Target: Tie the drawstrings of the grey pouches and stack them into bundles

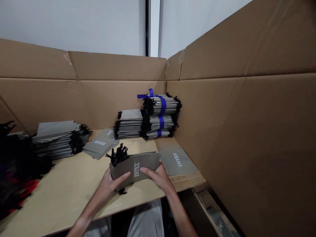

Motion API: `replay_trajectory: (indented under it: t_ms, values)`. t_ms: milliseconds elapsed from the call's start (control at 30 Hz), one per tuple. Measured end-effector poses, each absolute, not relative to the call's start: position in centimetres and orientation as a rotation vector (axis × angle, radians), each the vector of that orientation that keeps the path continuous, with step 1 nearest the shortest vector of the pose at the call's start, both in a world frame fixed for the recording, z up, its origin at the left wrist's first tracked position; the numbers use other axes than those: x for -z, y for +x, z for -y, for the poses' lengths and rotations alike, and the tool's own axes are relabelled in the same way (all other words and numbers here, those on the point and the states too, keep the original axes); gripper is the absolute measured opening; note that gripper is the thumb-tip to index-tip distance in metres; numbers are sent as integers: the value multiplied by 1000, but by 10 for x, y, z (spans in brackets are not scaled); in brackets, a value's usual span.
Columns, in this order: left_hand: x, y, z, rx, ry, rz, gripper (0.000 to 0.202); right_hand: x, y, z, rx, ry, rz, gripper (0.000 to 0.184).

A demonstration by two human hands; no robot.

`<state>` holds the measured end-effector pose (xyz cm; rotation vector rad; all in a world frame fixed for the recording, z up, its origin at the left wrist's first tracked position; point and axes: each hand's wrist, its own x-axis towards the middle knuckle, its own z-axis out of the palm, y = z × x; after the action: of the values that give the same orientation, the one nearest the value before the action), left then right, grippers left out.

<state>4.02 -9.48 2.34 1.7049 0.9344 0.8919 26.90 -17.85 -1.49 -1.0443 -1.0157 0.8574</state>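
Between my two hands is a small stack of grey pouches (145,161) printed INTEX, tilted up above the table's front edge. Black drawstring ends stick out at the stack's left end, above and below. My left hand (112,179) is closed on the left end, thumb across the front. My right hand (158,176) is closed on the right end, its thumb beside the lettering. The fingers behind the stack are hidden. Just right of it, a flat grey INTEX pouch (177,161) lies at the table's right side.
Cardboard walls (237,125) enclose the wooden table (74,184) at back and right. Bundles tied with blue ribbon (161,113) stand in the corner beside a pouch pile (129,123). Leftward are loose pouches (100,144), another pile (55,140) and a dark heap (19,171).
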Motion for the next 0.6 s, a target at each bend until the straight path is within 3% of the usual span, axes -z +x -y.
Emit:
replay_trajectory:
  t_ms: [367,600]
  values:
    - [-65,38,83,-757,1190,-854,65,-9,272,166,-737,-1201,864,63]
    - [-74,46,89,-962,921,-900,44,4,259,137,-959,-1069,641,59]
